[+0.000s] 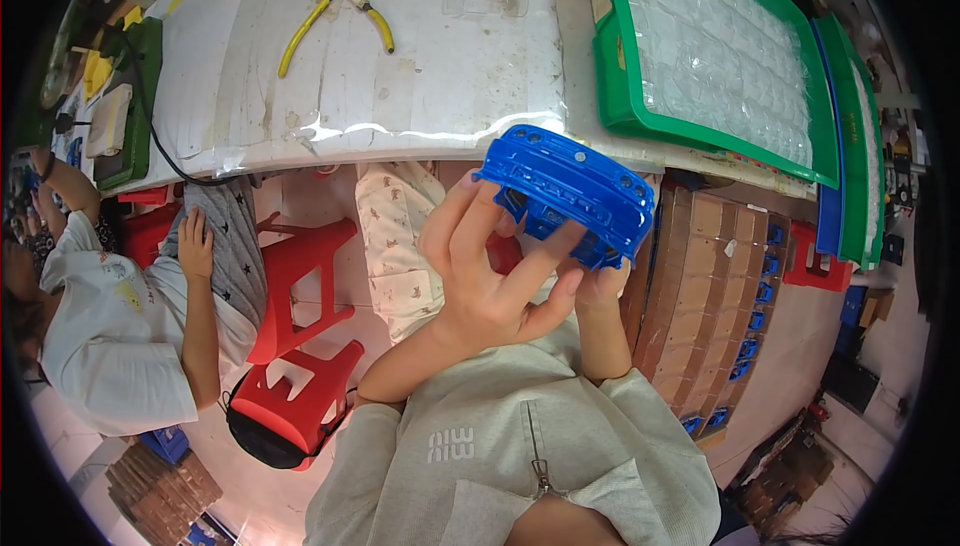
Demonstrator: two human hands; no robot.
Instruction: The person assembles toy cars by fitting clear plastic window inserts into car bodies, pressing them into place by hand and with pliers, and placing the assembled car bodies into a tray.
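A glossy blue plastic toy car body (pixel 570 181) is held up in front of my chest, close to the table's near edge. Its end with round lamp recesses faces up, and open cut-outs show along its lower side. My left hand (pixel 495 266) grips it from below and the left, one finger pressing on its underside. Behind its lower right corner, my right hand (pixel 603 286) also holds it, with most of the fingers hidden by the shell. Yellow-handled cutting pliers (pixel 338 11) lie spread on the white table (pixel 230 96) beyond.
A green tray (pixel 618 76) of clear plastic parts stands at the table's right. Partitioned cardboard (pixel 700 296) with blue pieces is below it. Red stools (pixel 300 291) stand at left, beside a seated person (pixel 130 326). A green device (pixel 135 126) with a black cable sits at the table's left end.
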